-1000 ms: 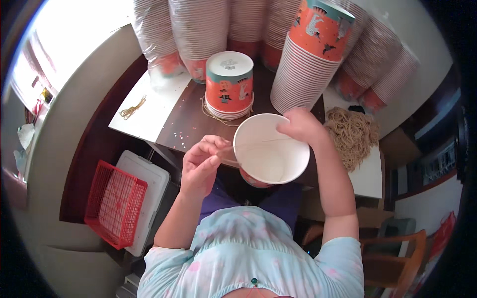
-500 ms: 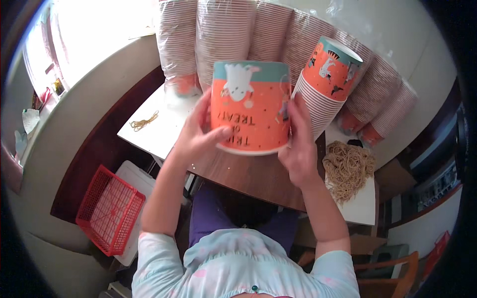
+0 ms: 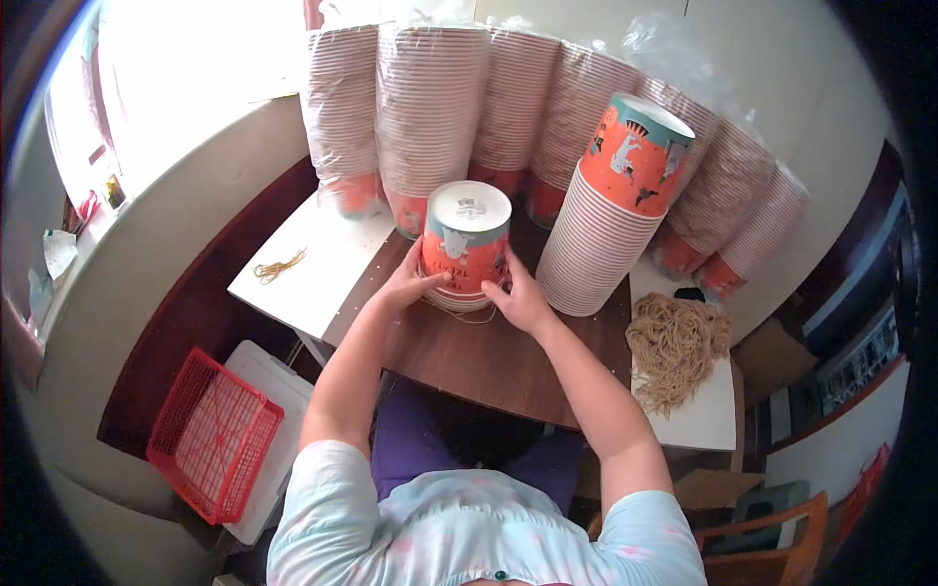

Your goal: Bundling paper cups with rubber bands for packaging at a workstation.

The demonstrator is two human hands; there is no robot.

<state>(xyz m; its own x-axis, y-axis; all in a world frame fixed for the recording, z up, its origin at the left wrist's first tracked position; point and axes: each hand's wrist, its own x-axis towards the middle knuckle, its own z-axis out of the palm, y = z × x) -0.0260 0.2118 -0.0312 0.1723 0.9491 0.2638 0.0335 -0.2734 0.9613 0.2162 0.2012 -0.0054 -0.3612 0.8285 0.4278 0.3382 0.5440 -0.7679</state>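
Observation:
An orange paper bucket (image 3: 465,252) with a teal band stands upside down on the brown tabletop (image 3: 469,361), its white base facing up. My left hand (image 3: 410,281) is curved round its left side, the thumb across the front. On the opposite side my right hand (image 3: 521,295) grips it low, near the rim. Pale rims show below the bucket; whether another one sits under it I cannot tell. A thin string loop (image 3: 477,318) lies at its front. Just right of my right hand rises a leaning stack of upside-down buckets (image 3: 598,239), the topmost printed orange and teal.
Tall plastic-wrapped bucket stacks (image 3: 433,112) line the back of the table. A tangled heap of tan strings (image 3: 679,347) lies at the right, and a few strings (image 3: 280,267) at the left. Below left is a red plastic basket (image 3: 215,439); a wooden chair (image 3: 772,532) stands lower right.
Both hands have brought the bucket down and away from me, from the air onto the tabletop area. Its side faced me before; now its base shows from above.

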